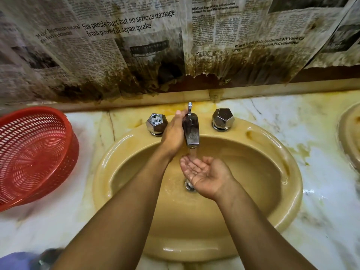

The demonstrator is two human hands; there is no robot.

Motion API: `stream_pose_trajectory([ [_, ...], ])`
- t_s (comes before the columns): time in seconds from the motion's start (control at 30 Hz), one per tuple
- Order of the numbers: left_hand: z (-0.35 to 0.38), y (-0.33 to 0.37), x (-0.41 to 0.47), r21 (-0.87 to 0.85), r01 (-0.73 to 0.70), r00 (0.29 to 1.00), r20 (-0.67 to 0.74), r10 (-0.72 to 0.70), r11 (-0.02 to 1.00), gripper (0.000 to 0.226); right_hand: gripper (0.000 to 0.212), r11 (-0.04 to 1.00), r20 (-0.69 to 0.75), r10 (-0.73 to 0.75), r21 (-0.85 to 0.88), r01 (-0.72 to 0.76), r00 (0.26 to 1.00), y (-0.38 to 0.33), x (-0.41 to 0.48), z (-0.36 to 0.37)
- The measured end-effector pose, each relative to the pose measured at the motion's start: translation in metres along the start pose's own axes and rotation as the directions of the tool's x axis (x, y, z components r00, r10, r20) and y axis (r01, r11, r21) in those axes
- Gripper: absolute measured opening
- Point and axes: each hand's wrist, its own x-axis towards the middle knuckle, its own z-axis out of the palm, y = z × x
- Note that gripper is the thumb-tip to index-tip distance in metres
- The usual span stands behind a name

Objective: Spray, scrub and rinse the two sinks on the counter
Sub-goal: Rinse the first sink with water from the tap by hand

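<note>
Mustard-yellow oval ceramic sink (295, 193) set in the middle of the stained white marble counter (321, 137), wet inside. Left hand (173, 133) laid against the left side of the chrome spout (191, 131), fingers straight, reaching to its base, just beside the left faceted chrome knob (156, 123). Right hand (206, 174) cupped palm-up and loosely open, holding nothing, under the thin stream of water (192, 152), above the drain (188, 186). Second yellow sink (348, 133) cut off at the counter's right edge. Red plastic mesh basket (35, 152) tilted at the left edge. Stained newspaper (116, 45) hanging behind.
</note>
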Motion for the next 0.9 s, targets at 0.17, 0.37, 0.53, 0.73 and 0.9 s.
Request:
stream_pose_trajectory([
  [0.17,-0.014,-0.007,-0.003,0.092,-0.038,0.999,0.042,0.034,0.995,0.067,0.038,0.953,0.065,-0.286,-0.091,0.291,0.956,-0.022,-0.025,0.005],
  [0.37,-0.015,0.007,0.006,0.053,0.049,0.978,0.200,-0.058,0.997,0.058,0.028,0.736,0.280,-0.530,-0.317,0.598,0.801,-0.043,-0.065,0.038],
  [0.53,-0.011,0.009,0.002,0.067,0.067,0.983,0.169,-0.078,0.995,0.077,0.031,0.798,0.064,-0.515,-0.329,0.505,0.855,-0.033,-0.031,0.016],
  [0.73,-0.028,-0.006,-0.006,-0.029,0.037,0.982,0.185,-0.031,0.999,0.069,0.044,0.996,0.022,-0.066,-0.056,0.067,0.998,-0.004,-0.005,-0.007],
  [0.9,-0.029,-0.011,-0.010,-0.032,0.018,0.973,0.231,-0.010,0.999,0.069,0.042,0.931,0.202,-0.332,-0.090,0.355,0.921,-0.028,-0.039,0.003],
])
